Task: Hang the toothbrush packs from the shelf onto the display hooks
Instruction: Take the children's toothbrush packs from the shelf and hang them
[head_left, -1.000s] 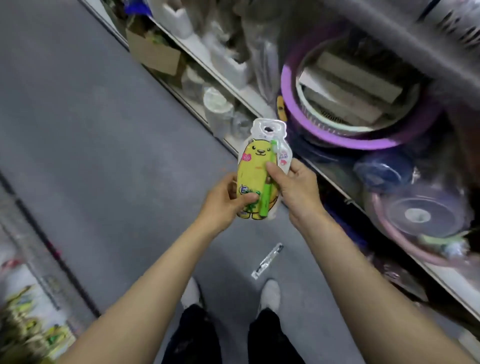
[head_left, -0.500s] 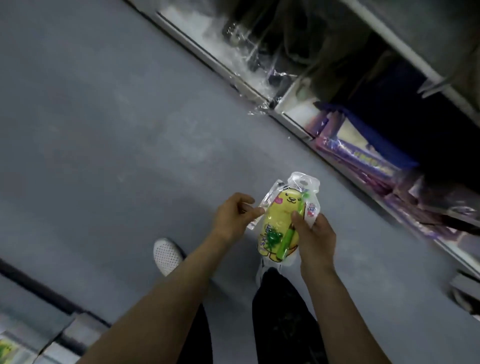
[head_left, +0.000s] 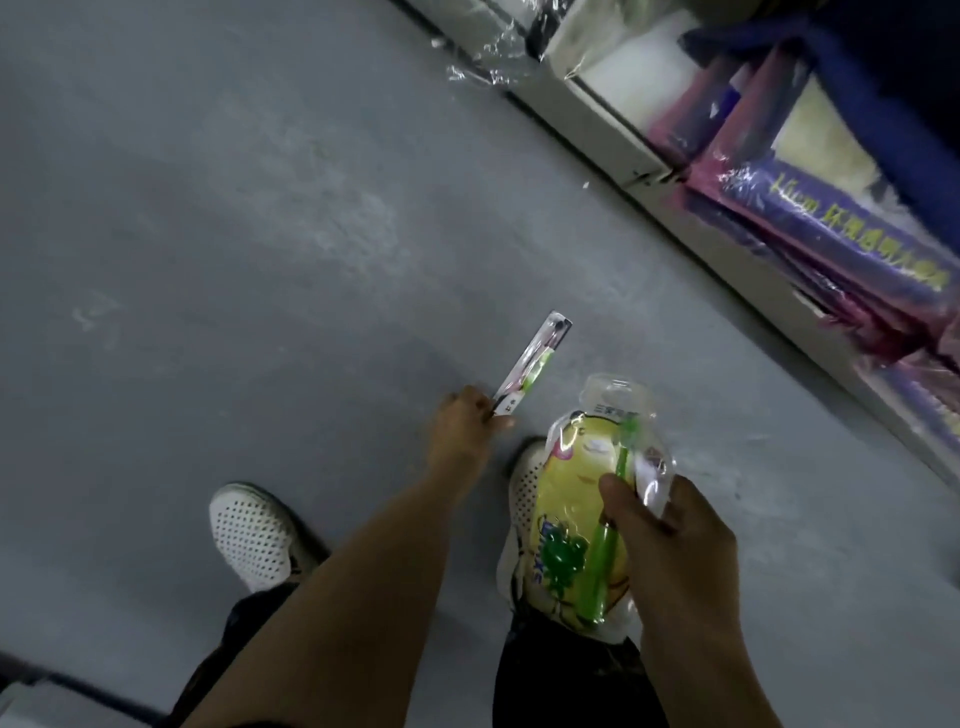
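Toothbrush packs are split between hands: the right hand (head_left: 675, 551) grips the yellow pack (head_left: 576, 514) near the right shoe, the left hand (head_left: 462, 431) pinches the slim pack (head_left: 530, 364) low over the floor (head_left: 234, 234), best lifted by its end

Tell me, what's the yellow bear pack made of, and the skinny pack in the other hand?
The yellow pack looks like printed card under a clear, shiny plastic cover: glare streaks run along its see-through edges. The green toothbrush inside seems glossy plastic. The slim pack looks like a thin clear plastic sleeve with a small white label, probably paper.
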